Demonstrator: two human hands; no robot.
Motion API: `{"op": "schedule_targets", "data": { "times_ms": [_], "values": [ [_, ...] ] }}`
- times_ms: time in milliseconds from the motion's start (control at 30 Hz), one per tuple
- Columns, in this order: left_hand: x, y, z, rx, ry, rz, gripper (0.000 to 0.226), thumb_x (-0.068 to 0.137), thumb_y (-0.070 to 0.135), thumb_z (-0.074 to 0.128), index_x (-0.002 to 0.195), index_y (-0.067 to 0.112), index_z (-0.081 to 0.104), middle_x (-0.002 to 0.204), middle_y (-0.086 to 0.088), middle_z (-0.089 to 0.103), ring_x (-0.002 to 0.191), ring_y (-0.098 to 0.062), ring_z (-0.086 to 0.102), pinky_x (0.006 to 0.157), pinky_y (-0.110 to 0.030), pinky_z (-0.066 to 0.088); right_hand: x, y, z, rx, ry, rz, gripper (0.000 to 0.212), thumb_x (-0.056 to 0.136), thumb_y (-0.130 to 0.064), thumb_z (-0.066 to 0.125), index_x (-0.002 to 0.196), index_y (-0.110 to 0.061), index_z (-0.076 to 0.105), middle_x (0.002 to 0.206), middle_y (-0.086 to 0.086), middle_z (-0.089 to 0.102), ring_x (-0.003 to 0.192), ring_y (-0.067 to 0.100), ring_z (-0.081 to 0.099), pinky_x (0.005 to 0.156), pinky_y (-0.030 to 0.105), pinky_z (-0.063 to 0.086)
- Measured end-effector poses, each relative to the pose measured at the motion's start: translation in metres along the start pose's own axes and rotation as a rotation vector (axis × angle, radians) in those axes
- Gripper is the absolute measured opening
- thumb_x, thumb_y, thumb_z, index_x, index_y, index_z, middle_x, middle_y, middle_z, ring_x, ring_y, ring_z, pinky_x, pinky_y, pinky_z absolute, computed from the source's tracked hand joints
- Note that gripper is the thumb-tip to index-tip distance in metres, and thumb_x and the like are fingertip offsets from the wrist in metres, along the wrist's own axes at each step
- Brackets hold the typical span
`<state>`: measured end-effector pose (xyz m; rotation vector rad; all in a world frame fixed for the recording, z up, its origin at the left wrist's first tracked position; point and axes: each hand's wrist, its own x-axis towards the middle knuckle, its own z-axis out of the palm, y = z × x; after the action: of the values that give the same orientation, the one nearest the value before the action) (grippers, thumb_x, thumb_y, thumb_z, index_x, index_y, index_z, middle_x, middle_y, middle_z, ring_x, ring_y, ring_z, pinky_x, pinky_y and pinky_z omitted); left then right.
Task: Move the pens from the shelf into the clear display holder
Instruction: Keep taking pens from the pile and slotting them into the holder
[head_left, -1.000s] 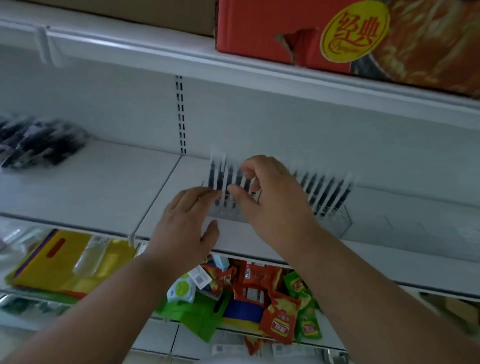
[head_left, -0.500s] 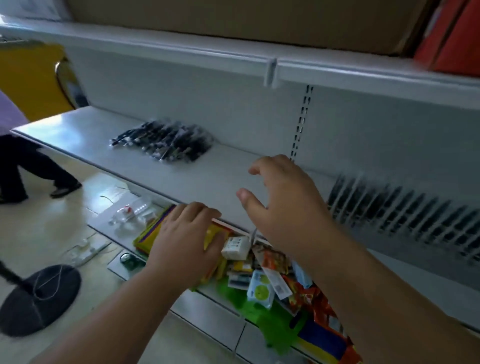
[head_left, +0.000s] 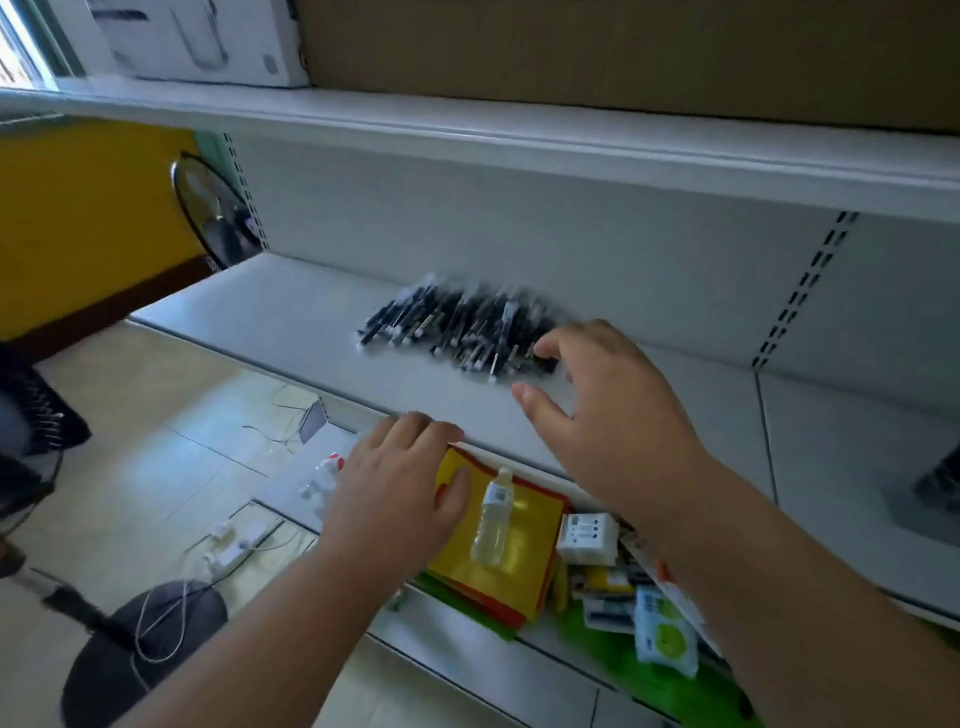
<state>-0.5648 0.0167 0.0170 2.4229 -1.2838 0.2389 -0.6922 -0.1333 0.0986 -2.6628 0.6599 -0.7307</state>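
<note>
Pens (head_left: 457, 330) lie heaped on the shelf (head_left: 270, 317) at frame centre, long axes mostly running upper left to lower right, though blur hides which end leads. Your right hand (head_left: 613, 415) hovers beside them, fingers apart, empty; your left hand (head_left: 400, 493) rests loose. Grab carelessly and strays could roll off the edge.

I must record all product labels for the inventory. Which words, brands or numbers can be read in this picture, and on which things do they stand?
No text can be read here.
Water bottle: its label is too blurred.
White packet: dark marks, too small to read.
Green and white wipes pack: print is blurred.
White box on the top shelf: only a faint drawing, no words.
Pens: blurred.
</note>
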Motion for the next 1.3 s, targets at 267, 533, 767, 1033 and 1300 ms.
{"op": "schedule_targets", "data": {
  "times_ms": [267, 533, 767, 1033, 1300],
  "values": [
    [0.051, -0.044, 0.016, -0.069, 0.008, -0.034, 0.049, 0.088, 0.055, 0.035, 0.12, 0.029, 0.062, 0.113, 0.007, 0.061, 0.109, -0.021, 0.054, 0.092, -0.039, 0.047, 0.071, -0.004, 0.045, 0.024, -0.048, -0.021, 0.034, 0.092, -0.048, 0.057, 0.118, -0.026, 0.054, 0.113, -0.007, 0.054, 0.096, 0.011, 0.054, 0.083, 0.035, 0.049],
    [0.093, -0.105, 0.014, -0.088, -0.007, -0.082, 0.048, 0.089, 0.054, 0.036, 0.118, 0.028, 0.062, 0.11, 0.007, 0.063, 0.105, -0.021, 0.056, 0.09, -0.041, 0.05, 0.125, -0.027, 0.09, 0.037, -0.072, -0.046, 0.035, 0.091, -0.047, 0.059, 0.117, -0.024, 0.055, 0.112, -0.005, 0.056, 0.096, 0.012, 0.056, 0.079, 0.032, 0.049],
    [0.167, -0.177, 0.027, -0.153, -0.011, -0.008, 0.028, 0.092, 0.038, 0.056, 0.114, 0.022, 0.063, 0.106, 0.003, 0.063, 0.104, -0.025, 0.057, 0.088, -0.039, 0.047, 0.162, -0.042, 0.13, -0.022, 0.027, 0.104, 0.036, 0.09, -0.047, 0.06, 0.117, -0.023, 0.058, 0.111, -0.005, 0.058, 0.098, 0.012, 0.058, 0.076, 0.027, 0.045],
    [0.229, -0.22, 0.039, -0.012, -0.313, -0.002, 0.065, 0.082, 0.073, 0.043, 0.114, 0.018, 0.055, 0.116, -0.002, 0.059, 0.113, -0.026, 0.052, 0.094, -0.037, 0.043, 0.19, -0.077, 0.171, -0.071, 0.153, 0.279, 0.032, 0.088, -0.042, 0.063, 0.112, -0.02, 0.06, 0.108, -0.004, 0.059, 0.096, 0.014, 0.058, 0.077, 0.028, 0.044],
    [0.253, -0.232, 0.033, 0.048, -0.404, 0.169, 0.028, 0.09, 0.042, 0.046, 0.092, 0.016, 0.057, 0.094, -0.008, 0.063, 0.084, -0.027, 0.052, 0.068, -0.03, 0.038, 0.19, -0.092, 0.183, -0.136, 0.158, 0.386, 0.032, 0.09, -0.043, 0.061, 0.113, -0.022, 0.058, 0.11, -0.007, 0.058, 0.095, 0.01, 0.055, 0.074, 0.025, 0.039]
  ]
}}
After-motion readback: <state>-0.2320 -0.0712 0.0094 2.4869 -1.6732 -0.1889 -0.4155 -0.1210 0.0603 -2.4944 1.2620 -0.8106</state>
